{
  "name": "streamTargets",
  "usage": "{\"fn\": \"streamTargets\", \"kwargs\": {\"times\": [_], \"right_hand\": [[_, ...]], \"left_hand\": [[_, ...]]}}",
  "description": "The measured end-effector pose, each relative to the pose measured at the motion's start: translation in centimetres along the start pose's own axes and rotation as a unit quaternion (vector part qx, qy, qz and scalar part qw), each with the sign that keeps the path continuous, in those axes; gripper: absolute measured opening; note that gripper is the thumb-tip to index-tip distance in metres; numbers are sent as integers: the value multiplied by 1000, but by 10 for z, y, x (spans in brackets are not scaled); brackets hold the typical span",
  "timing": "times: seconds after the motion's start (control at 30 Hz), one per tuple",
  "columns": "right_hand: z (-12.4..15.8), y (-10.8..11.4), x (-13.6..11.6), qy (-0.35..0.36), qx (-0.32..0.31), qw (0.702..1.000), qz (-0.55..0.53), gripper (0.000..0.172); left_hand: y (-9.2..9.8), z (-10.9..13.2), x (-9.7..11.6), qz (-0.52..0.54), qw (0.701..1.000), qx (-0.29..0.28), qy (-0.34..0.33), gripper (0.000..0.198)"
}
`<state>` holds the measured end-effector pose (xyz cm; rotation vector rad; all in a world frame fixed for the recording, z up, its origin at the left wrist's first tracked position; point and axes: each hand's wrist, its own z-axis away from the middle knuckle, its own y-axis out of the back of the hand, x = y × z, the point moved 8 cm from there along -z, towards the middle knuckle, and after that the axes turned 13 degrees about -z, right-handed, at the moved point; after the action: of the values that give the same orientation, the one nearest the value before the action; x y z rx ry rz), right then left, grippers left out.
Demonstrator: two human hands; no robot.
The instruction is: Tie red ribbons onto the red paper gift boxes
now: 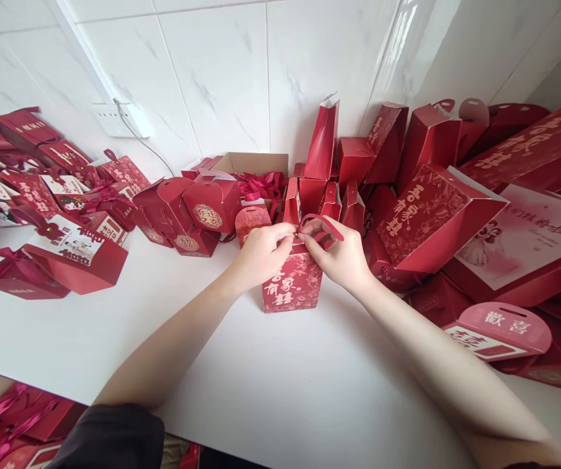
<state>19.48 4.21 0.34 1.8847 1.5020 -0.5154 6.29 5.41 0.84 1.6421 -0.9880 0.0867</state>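
Head: red box (290, 286), carton (260, 163) of ribbons (266, 185)

1. Bright, diffuse light fills the scene.
2. Glare streaks the glossy wall tiles (417, 52), upper right.
3. Soft shadows faintly grey the white table (260, 378).
4. Wide-angle distortion stretches the right-edge boxes (529, 143).

I am wearing dark sleeves: the left sleeve (109, 436) is showing black, matte and plain, loosely cut, with soft creases and a curving hem circling near my elbow. Beyond the left sleeve, my left forearm (177, 335) is showing bare and slender, narrowing smoothly to the wrist, and my left hand (264, 253) is showing bare. Far to the right of the left sleeve, my right forearm (427, 354) is tapering likewise to a bare right hand (347, 257), and only a sliver of my right sleeve (524, 466) is showing.
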Motion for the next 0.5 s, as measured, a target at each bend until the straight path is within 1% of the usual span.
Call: {"fn": "streamTargets", "kwargs": {"times": [0.1, 0.23, 0.3, 0.4, 0.5], "right_hand": [[0, -1, 7, -43, -6, 999, -26, 4], [1, -5, 16, -87, -5, 992, -93, 12], [1, -7, 21, -109, -9, 983, -145, 19], [0, -11, 32, -151, -14, 960, -236, 30], [-2, -12, 38, -175, -19, 945, -277, 36]], "left_hand": [[2, -3, -6, 55, 998, 16, 32, 16], [2, -3, -15, 83, 993, 26, 82, 14], [3, -2, -16, 84, 993, 27, 77, 14], [3, -3, -13, 65, 997, 19, 42, 16], [2, -4, -10, 46, 999, 8, 11, 20]]}}
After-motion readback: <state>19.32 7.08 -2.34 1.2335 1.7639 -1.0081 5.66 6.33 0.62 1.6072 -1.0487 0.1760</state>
